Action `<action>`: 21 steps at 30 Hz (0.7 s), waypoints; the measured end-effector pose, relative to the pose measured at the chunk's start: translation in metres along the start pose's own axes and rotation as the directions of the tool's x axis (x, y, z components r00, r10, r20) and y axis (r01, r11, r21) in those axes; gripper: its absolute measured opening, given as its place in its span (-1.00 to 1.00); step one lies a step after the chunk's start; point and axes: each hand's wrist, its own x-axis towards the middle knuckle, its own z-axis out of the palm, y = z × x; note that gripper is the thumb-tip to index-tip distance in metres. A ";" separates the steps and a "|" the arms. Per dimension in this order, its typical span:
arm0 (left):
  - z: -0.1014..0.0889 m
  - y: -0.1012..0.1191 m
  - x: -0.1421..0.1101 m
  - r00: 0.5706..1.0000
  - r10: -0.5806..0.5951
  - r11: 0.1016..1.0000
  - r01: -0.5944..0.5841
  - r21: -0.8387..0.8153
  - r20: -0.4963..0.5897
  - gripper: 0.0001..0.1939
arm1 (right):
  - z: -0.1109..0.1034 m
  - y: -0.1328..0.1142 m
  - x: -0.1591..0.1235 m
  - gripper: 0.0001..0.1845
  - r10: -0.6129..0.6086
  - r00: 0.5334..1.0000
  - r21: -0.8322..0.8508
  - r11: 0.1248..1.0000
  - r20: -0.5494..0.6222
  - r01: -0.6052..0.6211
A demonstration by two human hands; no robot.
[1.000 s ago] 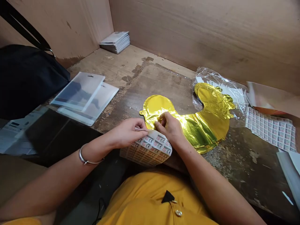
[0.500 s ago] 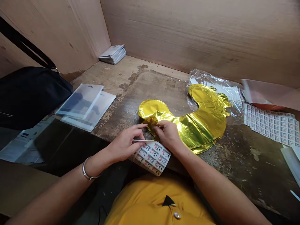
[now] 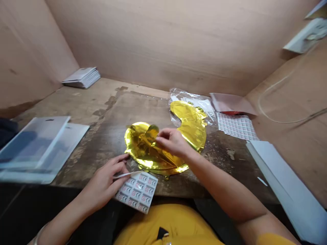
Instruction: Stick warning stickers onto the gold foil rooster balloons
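My left hand (image 3: 107, 180) is closed on a folded sheet of small printed stickers (image 3: 139, 192), pinched between thumb and fingers near the table's front edge. The sheet bears rows of CE marks and red circles. Gold foil balloons (image 3: 163, 160), flat and curved, lie stacked on the table in front of me. My right hand (image 3: 172, 143) pinches a curled flap of the top balloon near its left part. The fingertips of my left hand are close to the balloons' left lower edge. My right fingers hide part of the foil.
Clear plastic sleeves (image 3: 33, 143) lie at the left. A stack of white cards (image 3: 83, 77) is in the back left corner. Behind the balloons is a clear bag (image 3: 208, 110) of white strips. More sticker sheets (image 3: 237, 126) and white sheets (image 3: 283, 183) lie right.
The view has swung to the right. My right hand has lifted and turned back a gold foil layer, so the stack's left part looks rounder. My left hand still holds the sticker sheet.
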 end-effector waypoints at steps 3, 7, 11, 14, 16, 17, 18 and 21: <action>0.000 -0.006 0.002 1.000 -0.011 1.000 0.011 0.006 0.003 -0.72 | -0.063 0.035 0.030 -0.87 0.104 0.970 -0.071 0.990 -0.219 -0.122; 0.000 -0.009 0.002 1.000 0.009 1.000 -0.008 0.019 -0.014 -0.71 | -0.132 0.088 0.055 -0.84 0.212 0.875 -0.186 0.930 -0.436 -0.318; 0.000 -0.011 0.004 1.000 -0.004 1.000 0.004 -0.018 -0.007 -0.68 | -0.146 0.104 0.044 -0.70 0.176 0.811 -0.309 0.863 -0.559 -0.400; 0.000 -0.011 0.007 0.999 -0.035 0.999 0.035 -0.036 0.020 -0.65 | -0.119 0.096 0.026 -0.58 0.047 0.869 -0.440 0.848 -0.492 -0.295; -0.001 -0.009 0.009 0.997 -0.061 0.997 0.062 -0.039 0.043 -0.63 | -0.094 0.091 0.016 -0.55 -0.017 0.941 -0.514 0.841 -0.337 -0.169; -0.003 -0.007 0.009 0.995 -0.076 0.995 0.079 -0.052 0.059 -0.63 | -0.083 0.090 0.011 -0.53 -0.024 0.965 -0.534 0.836 -0.260 -0.123; -0.006 -0.005 0.008 0.992 -0.095 0.991 0.102 -0.082 0.079 -0.62 | -0.075 0.090 0.007 -0.51 -0.014 0.979 -0.547 0.831 -0.202 -0.101; -0.022 0.007 0.002 0.973 -0.171 0.953 0.203 -0.226 0.155 -0.61 | -0.069 0.095 -0.003 -0.42 0.026 0.987 -0.569 0.815 -0.157 -0.112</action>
